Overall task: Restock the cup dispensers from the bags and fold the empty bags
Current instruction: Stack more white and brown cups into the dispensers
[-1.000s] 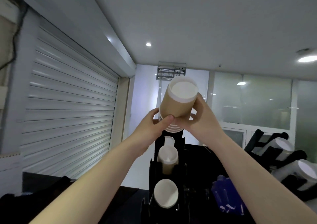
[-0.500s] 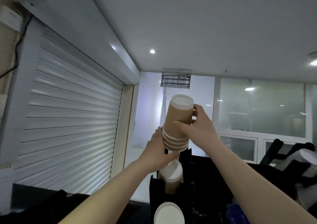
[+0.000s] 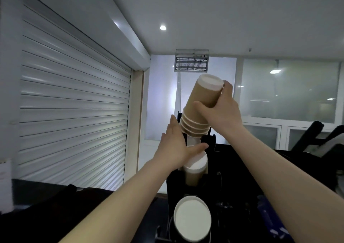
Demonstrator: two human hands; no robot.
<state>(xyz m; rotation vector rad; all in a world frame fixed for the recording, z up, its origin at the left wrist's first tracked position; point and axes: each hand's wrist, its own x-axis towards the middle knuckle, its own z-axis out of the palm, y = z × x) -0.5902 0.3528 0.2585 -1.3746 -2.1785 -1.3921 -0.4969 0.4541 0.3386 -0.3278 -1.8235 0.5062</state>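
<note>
Tilt added to stack (image 3: 201, 108), rims now at dispenser (image 3: 173, 187) top slot. Right hand (image 3: 221, 114) wraps stack near base. Left hand (image 3: 176, 146) has dropped off stack, fingers straight, bracing dispenser top. Loading imminent.

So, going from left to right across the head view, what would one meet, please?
From the left: roller shutter → left hand → stack of cups → frosted window. The right hand grips the stack and overlaps it, so I leave it out of the order.
</note>
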